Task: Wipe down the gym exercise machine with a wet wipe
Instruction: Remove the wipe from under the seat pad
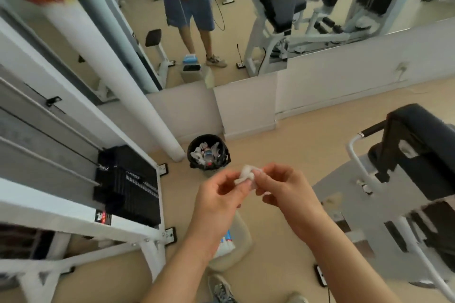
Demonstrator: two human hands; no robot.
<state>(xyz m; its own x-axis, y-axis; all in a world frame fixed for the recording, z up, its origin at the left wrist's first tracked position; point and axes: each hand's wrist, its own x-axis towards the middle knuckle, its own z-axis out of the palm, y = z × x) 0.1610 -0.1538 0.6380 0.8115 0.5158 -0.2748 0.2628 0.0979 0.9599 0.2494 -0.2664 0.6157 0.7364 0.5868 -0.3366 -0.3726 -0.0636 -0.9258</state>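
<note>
Together, two hands, left [216,200] and right [286,192], pinch one wipe [245,174] (crumpled).

Ctr frame: my left hand [219,194] & right hand [283,189] pinch crumpled wet wipe [246,176]; bin [208,151] above, full.

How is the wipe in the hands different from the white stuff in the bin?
The wipe is one piece, pinched by the left hand and right hand; the scraps are several, lying in the bin with a bottle. The wipe is up in the air; the scraps sit low by the floor. Both look white and crumpled.
</note>
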